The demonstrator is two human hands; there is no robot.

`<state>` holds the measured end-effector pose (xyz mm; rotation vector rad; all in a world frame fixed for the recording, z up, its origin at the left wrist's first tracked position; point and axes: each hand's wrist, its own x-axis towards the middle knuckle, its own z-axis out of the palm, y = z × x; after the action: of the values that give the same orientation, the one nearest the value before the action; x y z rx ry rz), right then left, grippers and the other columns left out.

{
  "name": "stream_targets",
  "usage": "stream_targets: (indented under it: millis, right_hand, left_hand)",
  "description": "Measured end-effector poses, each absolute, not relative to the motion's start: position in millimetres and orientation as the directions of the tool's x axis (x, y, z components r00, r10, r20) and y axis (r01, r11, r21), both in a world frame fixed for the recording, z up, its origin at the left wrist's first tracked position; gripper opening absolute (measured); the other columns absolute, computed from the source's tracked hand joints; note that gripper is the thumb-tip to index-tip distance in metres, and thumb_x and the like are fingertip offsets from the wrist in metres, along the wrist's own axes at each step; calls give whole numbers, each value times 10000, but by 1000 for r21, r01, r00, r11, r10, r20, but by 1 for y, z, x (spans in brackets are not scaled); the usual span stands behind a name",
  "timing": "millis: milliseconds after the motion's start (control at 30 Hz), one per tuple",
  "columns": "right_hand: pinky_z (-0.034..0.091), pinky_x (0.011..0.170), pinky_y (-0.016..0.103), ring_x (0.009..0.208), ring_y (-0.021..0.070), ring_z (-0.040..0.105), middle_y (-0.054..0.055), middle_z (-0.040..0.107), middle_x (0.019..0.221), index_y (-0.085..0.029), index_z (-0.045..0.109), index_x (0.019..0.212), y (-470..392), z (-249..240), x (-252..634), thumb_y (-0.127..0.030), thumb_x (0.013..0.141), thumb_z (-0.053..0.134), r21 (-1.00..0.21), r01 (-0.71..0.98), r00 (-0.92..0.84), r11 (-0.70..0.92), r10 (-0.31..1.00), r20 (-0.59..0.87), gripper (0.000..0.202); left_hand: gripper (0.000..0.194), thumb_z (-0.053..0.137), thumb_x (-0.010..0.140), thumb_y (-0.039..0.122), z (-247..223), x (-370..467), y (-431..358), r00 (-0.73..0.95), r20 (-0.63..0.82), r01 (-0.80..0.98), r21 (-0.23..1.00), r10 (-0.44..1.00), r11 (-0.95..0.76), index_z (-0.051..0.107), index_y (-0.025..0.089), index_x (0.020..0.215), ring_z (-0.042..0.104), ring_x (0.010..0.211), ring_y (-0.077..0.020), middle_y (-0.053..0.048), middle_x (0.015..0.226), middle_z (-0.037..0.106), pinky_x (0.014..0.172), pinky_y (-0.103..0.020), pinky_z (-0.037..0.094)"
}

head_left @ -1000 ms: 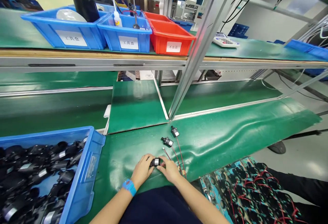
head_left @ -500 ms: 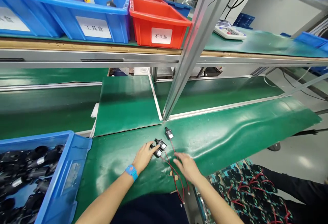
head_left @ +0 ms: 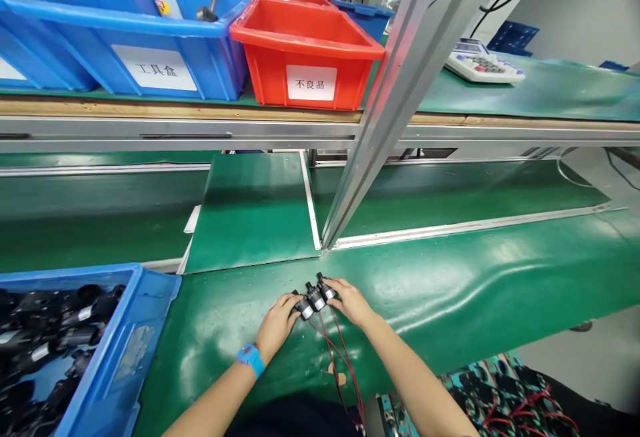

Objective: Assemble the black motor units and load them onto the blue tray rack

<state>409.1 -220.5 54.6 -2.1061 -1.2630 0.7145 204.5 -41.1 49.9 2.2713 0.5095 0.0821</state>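
Observation:
Three small black parts with white labels sit side by side on the green mat (head_left: pixel 240 330), their red wires trailing toward my body. My left hand (head_left: pixel 278 322), with a blue band at the wrist, has its thumb and fingers closed on the leftmost black part (head_left: pixel 304 308). The middle black part (head_left: pixel 315 297) lies between its neighbours, touched by neither palm. On the other side my right hand (head_left: pixel 351 302) grips the rightmost black part (head_left: pixel 326 288) between thumb and fingers.
A blue crate (head_left: pixel 150 330) of black parts stands at the left. Blue bins (head_left: pixel 210 57) and a red bin (head_left: pixel 307 44) sit on the shelf above. A metal post (head_left: pixel 380 110) rises behind the parts. A tray of wired parts (head_left: pixel 500 384) is at lower right.
My right hand has moved left and up onto the rightmost black part, which now stands beside the other two. The view has shifted slightly.

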Motion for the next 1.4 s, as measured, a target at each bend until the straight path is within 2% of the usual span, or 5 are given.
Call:
stream_targets:
  millis: [333, 733, 967, 1133, 1400]
  right_hand:
    - [374, 1022, 443, 1076, 258, 529, 140, 592, 1267, -238, 475, 1468, -168, 5, 420, -806, 835, 481, -218, 932, -240, 290, 943, 230, 850]
    - [440, 839, 409, 928, 262, 514, 135, 602, 995, -110, 605, 1250, -178, 24, 337, -799, 849, 453, -272, 944, 238, -189, 957, 163, 812]
    - [469, 833, 401, 923, 252, 514, 119, 580, 1017, -148, 624, 1245, -284, 91, 249, -755, 783, 616, -439, 526, 843, -728, 513, 160, 763]
    - [473, 856, 372, 927, 223, 523, 90, 555, 996, -178, 658, 1213, -408, 141, 208, -753, 765, 645, -553, 170, 979, -815, 73, 193, 729]
    - [473, 929, 361, 969, 202, 574, 85, 548, 1006, -169, 695, 1198, -638, 170, 91, -622, 839, 652, -705, -298, 866, -643, -493, 83, 579]
  left_hand:
    - [450, 464, 982, 309, 38, 185, -57, 832, -163, 431, 792, 530, -433, 450, 241, 1427, 624, 1112, -191, -110, 1343, 552, 940, -378, 555]
    - [817, 618, 830, 565, 35, 174, -37, 764, -414, 453, 890, 495, 47, 366, 126, 1472, 550, 1305, -288, -212, 1484, 465, 1078, -455, 478]
    - [774, 772, 717, 644, 81, 168, -154, 763, -617, 606, 580, -192, 544, 535, 175, 1284, 632, 1201, -276, -146, 1324, 626, 1029, -395, 527]
    - [777, 759, 744, 640, 132, 142, -248, 579, -625, 806, 537, -523, 250, 534, 227, 1362, 407, 467, -8, -21, 990, 657, 559, -226, 500]
    - [617, 453, 921, 692, 126, 135, -330, 562, -343, 174, 939, -752, -298, 693, 134, 1026, 443, 575, -115, -19, 713, 501, 555, -249, 372]
